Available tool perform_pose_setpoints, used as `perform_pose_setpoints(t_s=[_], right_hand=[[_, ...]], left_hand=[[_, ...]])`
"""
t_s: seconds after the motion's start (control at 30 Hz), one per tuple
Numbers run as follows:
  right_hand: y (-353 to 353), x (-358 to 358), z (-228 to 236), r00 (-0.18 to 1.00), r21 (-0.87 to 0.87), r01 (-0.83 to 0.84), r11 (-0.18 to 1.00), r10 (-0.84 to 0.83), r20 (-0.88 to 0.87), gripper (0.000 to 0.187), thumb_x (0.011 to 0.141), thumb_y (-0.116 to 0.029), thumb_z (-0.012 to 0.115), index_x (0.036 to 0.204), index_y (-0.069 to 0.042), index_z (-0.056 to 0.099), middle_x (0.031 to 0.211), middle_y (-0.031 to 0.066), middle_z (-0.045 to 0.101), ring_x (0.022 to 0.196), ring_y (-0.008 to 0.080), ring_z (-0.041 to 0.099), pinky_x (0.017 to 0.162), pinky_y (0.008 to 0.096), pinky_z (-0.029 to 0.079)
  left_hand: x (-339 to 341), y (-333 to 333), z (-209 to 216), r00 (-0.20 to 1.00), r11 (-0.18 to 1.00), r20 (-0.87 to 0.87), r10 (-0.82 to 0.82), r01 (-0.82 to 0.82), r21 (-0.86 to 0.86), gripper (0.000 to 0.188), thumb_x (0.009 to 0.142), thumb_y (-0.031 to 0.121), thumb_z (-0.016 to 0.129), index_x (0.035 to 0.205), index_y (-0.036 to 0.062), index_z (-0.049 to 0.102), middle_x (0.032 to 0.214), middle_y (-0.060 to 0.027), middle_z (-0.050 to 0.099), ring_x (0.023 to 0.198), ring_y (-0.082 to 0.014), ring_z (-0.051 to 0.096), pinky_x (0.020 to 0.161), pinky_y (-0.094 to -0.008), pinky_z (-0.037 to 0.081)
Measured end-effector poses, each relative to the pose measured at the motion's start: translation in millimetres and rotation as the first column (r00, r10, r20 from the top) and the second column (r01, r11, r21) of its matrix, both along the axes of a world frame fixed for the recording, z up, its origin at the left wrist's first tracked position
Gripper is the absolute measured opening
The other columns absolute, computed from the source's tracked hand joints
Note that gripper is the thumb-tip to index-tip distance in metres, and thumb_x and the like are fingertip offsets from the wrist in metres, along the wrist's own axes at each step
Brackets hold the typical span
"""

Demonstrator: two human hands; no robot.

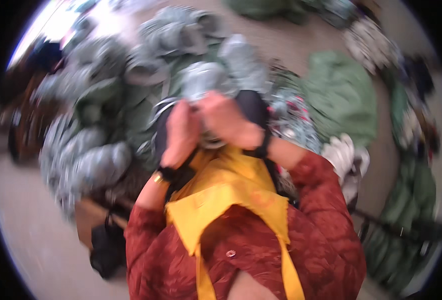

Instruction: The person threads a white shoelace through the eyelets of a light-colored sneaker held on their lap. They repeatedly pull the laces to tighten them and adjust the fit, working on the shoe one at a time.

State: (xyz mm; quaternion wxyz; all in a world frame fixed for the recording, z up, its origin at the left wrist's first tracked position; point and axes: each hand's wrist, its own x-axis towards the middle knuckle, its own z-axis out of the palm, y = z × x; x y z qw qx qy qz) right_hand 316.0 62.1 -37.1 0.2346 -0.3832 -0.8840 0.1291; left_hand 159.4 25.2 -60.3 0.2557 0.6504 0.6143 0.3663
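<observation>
My left hand (pixel 182 131) and my right hand (pixel 227 119) meet over my lap, both closed with fingers curled in. Motion blurs them, and what they pinch between them is hidden. Directly beyond the knuckles sits a pale grey-blue bundle (pixel 206 79), rounded and layered, touching or nearly touching my right hand. Thin pale strands (pixel 165 104) show beside my left hand. Below both wrists a yellow apron (pixel 231 170) covers my lap.
Stacked grey-blue bundles (pixel 173 32) lie ahead, with more bundles (pixel 98 165) at the left. A green sack (pixel 338 97) lies right, beside multicoloured strands (pixel 293 117). White gloves (pixel 338 152) rest near my right elbow. A black bag (pixel 107 250) hangs at lower left.
</observation>
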Motion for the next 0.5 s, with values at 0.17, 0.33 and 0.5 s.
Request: perform_pose_setpoints(t_s=[0.17,0.33,0.5], right_hand=[[11.9,-23.0,-13.9,0.998,0.085,0.017,0.996,-0.012,-0.06,0.013,0.077,-0.018,0.065,0.072,-0.007,0.071,0.082,0.0164,0.07,0.083,0.0327,0.071,0.069,0.043,0.057],[11.5,-27.3,-26.4,0.995,0.188,0.096,0.978,-0.098,0.006,0.014,0.075,-0.017,0.066,0.071,-0.005,0.072,0.078,0.0149,0.071,0.081,0.0304,0.071,0.064,0.0417,0.056],[19.4,-39.1,-38.0,0.995,0.185,0.075,0.98,-0.063,-0.072,0.017,0.075,-0.019,0.066,0.07,-0.004,0.071,0.076,0.0142,0.069,0.078,0.0291,0.07,0.063,0.0412,0.055]], left_hand=[[-12.6,6.5,-10.9,0.988,0.998,0.143,-0.058,0.054,0.033,0.003,0.095,0.001,0.056,0.096,-0.0008,0.058,0.083,-0.008,0.058,0.079,-0.0158,0.052,0.071,-0.0324,0.045],[-24.0,19.3,-29.0,0.99,0.988,-0.018,-0.139,0.139,0.061,0.012,0.096,0.004,0.06,0.105,-0.0024,0.057,0.089,-0.0108,0.06,0.083,-0.0183,0.055,0.078,-0.0304,0.047],[-36.0,19.1,-27.3,0.992,0.992,0.023,-0.126,0.126,0.004,0.013,0.1,0.007,0.058,0.107,-0.0033,0.056,0.09,-0.0104,0.059,0.084,-0.0188,0.055,0.08,-0.0296,0.047]])
